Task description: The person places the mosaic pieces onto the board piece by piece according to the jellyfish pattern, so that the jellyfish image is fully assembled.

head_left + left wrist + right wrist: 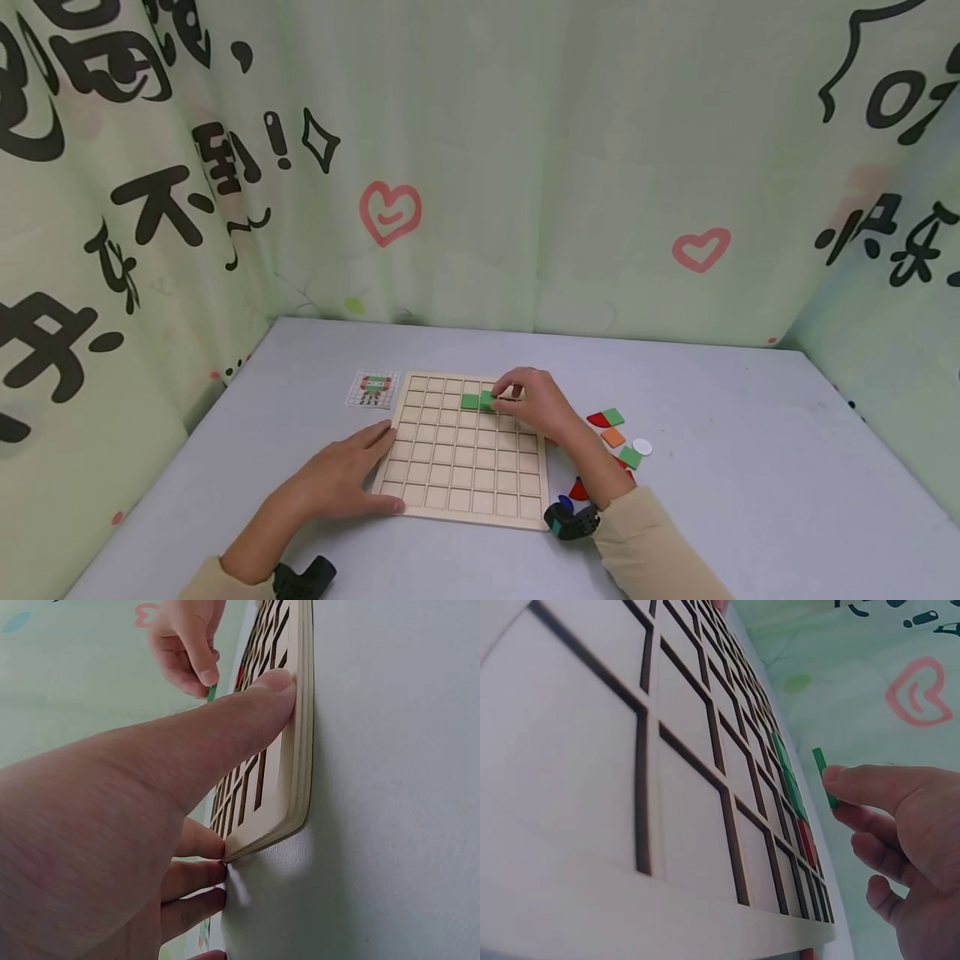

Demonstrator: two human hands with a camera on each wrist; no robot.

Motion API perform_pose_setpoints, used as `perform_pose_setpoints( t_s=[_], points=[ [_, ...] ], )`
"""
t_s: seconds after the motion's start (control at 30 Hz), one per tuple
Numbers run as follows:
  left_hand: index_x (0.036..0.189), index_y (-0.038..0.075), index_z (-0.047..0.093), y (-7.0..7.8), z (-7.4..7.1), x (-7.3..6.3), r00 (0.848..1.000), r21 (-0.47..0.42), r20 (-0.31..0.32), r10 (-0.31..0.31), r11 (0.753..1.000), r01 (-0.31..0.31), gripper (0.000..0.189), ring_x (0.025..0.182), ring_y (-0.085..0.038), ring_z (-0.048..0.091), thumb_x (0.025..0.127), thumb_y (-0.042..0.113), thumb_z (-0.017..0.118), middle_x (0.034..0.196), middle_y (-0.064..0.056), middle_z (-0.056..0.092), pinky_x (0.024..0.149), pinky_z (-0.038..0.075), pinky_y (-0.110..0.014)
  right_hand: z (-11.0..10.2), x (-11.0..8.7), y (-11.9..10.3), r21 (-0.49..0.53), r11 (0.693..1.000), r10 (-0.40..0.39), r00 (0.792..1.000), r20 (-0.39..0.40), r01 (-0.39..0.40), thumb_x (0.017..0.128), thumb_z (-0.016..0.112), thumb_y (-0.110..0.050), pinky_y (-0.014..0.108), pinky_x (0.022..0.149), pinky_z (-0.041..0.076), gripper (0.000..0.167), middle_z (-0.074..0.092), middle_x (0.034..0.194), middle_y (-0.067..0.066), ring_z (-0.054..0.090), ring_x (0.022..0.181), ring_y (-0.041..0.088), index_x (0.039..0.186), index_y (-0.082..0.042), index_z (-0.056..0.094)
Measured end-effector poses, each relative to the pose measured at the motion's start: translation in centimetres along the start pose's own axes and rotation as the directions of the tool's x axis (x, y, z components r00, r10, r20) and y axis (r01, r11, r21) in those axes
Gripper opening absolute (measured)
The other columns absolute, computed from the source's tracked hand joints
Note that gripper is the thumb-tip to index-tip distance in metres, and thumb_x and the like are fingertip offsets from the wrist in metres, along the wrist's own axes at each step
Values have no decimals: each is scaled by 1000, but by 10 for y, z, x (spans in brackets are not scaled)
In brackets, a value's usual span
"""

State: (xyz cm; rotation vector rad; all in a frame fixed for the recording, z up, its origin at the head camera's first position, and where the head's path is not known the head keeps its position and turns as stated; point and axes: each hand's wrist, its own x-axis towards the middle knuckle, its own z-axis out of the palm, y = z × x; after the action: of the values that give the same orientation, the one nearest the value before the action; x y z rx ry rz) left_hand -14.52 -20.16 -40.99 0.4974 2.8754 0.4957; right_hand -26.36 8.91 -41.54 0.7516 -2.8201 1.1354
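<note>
My right hand (pixel 531 402) pinches a small green square tile (pixel 824 778) between thumb and fingers, just over the far part of a wooden grid board (pixel 442 476). In the right wrist view the tile stands on edge, apart from the board. Green tiles (pixel 787 774) and a red piece (pixel 806 842) lie in grid cells near it. In the head view, one green tile (pixel 469 402) shows just left of the held one. My left hand (pixel 339 472) rests at the board's left side, thumb on the near rim and the other fingers spread along the left edge.
A picture card (pixel 374 389) with a green and red figure lies left of the board. To its right are loose pieces: an orange tile (pixel 612 437), a white disc (pixel 642 447), green tiles (pixel 630 457), red pieces and a blue piece (pixel 566 503). Printed curtains surround the table.
</note>
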Motion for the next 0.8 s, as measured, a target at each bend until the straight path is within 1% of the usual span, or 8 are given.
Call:
perform_pose_setpoints(
  t_s=[0.27, 0.53, 0.8],
  points=[
    [149, 1, 34, 1, 0, 0, 1000, 0, 3, -7, 1000, 7, 105, 143, -35, 33, 74, 64, 71, 157, -16, 29, 108, 36, -56, 9, 4, -5, 12, 1000, 22, 1000, 12, -22, 83, 76, -16, 27, 66, 43, 7, 63, 84, 0, 50, 76, 13, 89, -15, 73],
    [149, 1, 34, -1, 1, -1, 1000, -2, -3, 2, 1000, -2, 104, 143, -35, 34, 75, 64, 71, 157, -16, 30, 107, 36, -57, 17, 8, -2, 31, 999, 10, 1000, 14, -11, 84, 76, -16, 26, 63, 41, 6, 61, 83, 0, 49, 73, 13, 89, -15, 73],
    [148, 1, 34, -2, 1, -1, 1000, 3, -10, 14, 1000, -14, 104, 142, -35, 35, 75, 64, 70, 157, -16, 30, 107, 36, -56, 23, 12, -5, 18, 1000, 3, 1000, 22, -3, 84, 76, -16, 26, 63, 40, 7, 60, 81, 0, 48, 72, 14, 90, -14, 73]
  ],
)
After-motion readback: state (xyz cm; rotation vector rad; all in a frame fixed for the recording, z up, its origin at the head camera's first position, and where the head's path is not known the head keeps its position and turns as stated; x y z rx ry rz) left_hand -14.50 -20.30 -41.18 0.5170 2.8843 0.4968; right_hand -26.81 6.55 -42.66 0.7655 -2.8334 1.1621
